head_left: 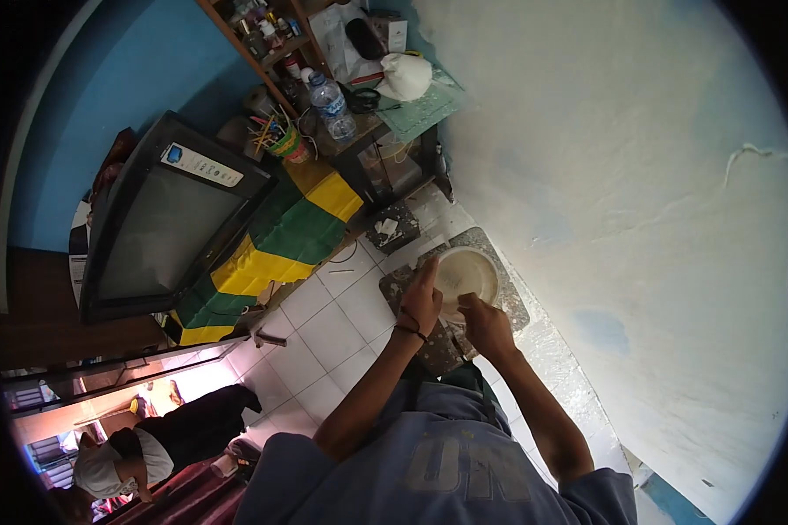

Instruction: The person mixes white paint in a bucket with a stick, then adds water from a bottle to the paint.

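A round white tub (pixel 468 278) with a pale, whitish inside stands on a speckled, paint-spotted surface (pixel 512 306). My left hand (pixel 422 300) holds the tub's left side, fingers pointing away from me along the rim. A dark band circles that wrist. At the near part of the tub's opening, my right hand (pixel 486 324) is closed with its fingers curled. Whatever it grips is hidden by the fingers.
A patchy, plastered wall (pixel 639 219) rises close on the right. To the left are a television (pixel 175 219), a green-and-yellow cloth (pixel 280 245), a water bottle (pixel 331 107) and a hammer (pixel 270 339) on the tiled floor. Another person (pixel 162 446) is at lower left.
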### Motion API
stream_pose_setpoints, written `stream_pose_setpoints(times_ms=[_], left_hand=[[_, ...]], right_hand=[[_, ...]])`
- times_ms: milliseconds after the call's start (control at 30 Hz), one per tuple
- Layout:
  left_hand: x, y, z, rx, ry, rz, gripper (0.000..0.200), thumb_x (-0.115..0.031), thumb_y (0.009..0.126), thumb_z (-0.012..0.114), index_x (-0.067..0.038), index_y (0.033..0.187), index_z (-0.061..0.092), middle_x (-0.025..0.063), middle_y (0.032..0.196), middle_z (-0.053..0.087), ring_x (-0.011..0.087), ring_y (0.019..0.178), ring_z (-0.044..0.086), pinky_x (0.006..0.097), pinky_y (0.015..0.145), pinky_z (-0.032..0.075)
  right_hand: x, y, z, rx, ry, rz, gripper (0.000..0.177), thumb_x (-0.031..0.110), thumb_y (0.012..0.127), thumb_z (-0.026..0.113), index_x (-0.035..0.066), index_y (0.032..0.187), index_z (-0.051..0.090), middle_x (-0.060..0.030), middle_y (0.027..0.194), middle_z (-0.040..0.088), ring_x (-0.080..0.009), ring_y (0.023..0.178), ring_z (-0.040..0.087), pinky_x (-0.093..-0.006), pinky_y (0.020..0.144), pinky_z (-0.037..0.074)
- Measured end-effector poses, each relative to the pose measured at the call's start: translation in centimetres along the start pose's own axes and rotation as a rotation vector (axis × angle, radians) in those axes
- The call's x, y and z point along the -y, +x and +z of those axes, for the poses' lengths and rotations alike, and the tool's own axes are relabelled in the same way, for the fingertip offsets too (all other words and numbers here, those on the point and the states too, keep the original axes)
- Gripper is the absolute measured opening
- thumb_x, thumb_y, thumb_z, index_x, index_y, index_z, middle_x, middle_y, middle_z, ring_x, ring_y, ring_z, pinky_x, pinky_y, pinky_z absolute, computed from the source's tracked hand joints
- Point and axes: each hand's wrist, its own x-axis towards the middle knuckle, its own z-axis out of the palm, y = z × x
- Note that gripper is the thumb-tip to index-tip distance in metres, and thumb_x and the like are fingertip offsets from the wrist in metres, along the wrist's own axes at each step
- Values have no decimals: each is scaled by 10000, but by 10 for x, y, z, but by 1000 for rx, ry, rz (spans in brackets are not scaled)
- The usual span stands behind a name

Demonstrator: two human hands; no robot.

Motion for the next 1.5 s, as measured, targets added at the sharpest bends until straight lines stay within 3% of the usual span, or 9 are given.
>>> stream_pose_setpoints(times_ms=[167, 467, 633, 833, 1000, 1067, 1133, 1267, 1500], left_hand=[[9, 18, -18, 64, -64, 69, 594, 54, 766, 494, 31, 1353, 405, 252, 1310, 496, 380, 1194, 506, 400, 973, 452], [18, 49, -23, 161, -144, 98, 604, 48, 757, 513, 22, 1352, 411, 244, 1316, 492, 378, 1195, 503, 403, 992, 439], [21, 63, -36, 236, -180, 118, 618, 29, 751, 544, -3, 1353, 410, 221, 1311, 491, 365, 1211, 485, 410, 998, 429], [13, 87, -64, 407, -87, 71, 602, -186, 823, 664, -8, 1341, 414, 226, 1276, 514, 359, 1186, 510, 407, 988, 430], [64, 213, -49, 189, -135, 165, 609, -322, 828, 699, -7, 1299, 475, 207, 1246, 552, 301, 1125, 574, 377, 921, 473], [43, 281, -76, 199, -264, -52, 472, -268, 827, 706, -10, 1194, 559, 167, 1170, 611, 286, 1007, 637, 385, 854, 503], [101, 360, -54, -64, -130, 79, 309, -210, 867, 626, -33, 1118, 592, 187, 1044, 630, 365, 901, 637, 416, 808, 502], [83, 459, -99, -296, 514, 165, 319, -33, 819, 591, -129, 1123, 605, 80, 1100, 602, 308, 990, 594, 385, 825, 515], [74, 511, -124, 111, 1227, 247, 254, -111, 817, 631, -189, 1057, 657, 60, 1105, 553, 231, 1083, 535, 373, 872, 507]], right_hand=[[10, 32, -5, -229, -31, 16, 158, 22, 862, 580, 59, 1009, 534, -168, 963, 677, -352, 802, 673, -409, 635, 554], [17, 42, 10, -158, -51, 155, 178, 62, 866, 593, 65, 1040, 552, -184, 877, 666, -389, 747, 656, -438, 572, 523], [24, 51, -3, -162, -301, 126, 273, 125, 776, 651, 129, 1044, 603, -88, 1004, 636, -266, 1093, 516, -416, 933, 370], [24, 66, -13, -404, -189, 239, 536, 87, 742, 681, 76, 1247, 500, -179, 1259, 485, -359, 1183, 453, -448, 987, 373], [-1, 69, -1, -350, 79, 354, 521, 15, 775, 606, 40, 1273, 455, -219, 1207, 506, -414, 1145, 481, -468, 951, 416], [-1, 72, 0, -368, 43, 352, 498, -40, 777, 529, 22, 1265, 453, -236, 1172, 521, -423, 1126, 488, -473, 949, 419], [-4, 74, 4, -380, 52, 362, 507, -69, 769, 491, 21, 1266, 453, -233, 1170, 524, -423, 1120, 491, -477, 948, 419], [-2, 78, 8, -407, 68, 370, 534, -100, 748, 452, 18, 1268, 453, -236, 1172, 526, -426, 1116, 498, -482, 938, 424], [-9, 83, 16, -413, 73, 425, 545, -104, 728, 455, 15, 1259, 470, -219, 1139, 542, -397, 1069, 524, -472, 917, 428]])
